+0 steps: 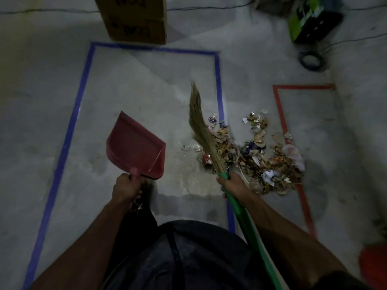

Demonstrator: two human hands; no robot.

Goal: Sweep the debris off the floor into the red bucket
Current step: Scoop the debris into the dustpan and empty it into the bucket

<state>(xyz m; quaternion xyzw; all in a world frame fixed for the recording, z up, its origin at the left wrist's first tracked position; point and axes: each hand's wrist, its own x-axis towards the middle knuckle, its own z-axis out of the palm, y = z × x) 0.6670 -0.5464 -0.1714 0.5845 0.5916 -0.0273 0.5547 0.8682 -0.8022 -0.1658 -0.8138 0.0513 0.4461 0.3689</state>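
We see a red plastic dustpan (136, 146) with a smooth, faintly glossy face, and a broom (202, 130) of dry, coarse straw bound into a glossy green plastic handle (smooth along its length). The debris (254, 152) looks like crumpled paper, shiny foil wrappers and brittle leaves. The floor (136, 84) is matt, rough concrete; the box (136, 19) is dull cardboard

debris pile (254, 152) on floor, red bucket (373, 266) btm-right
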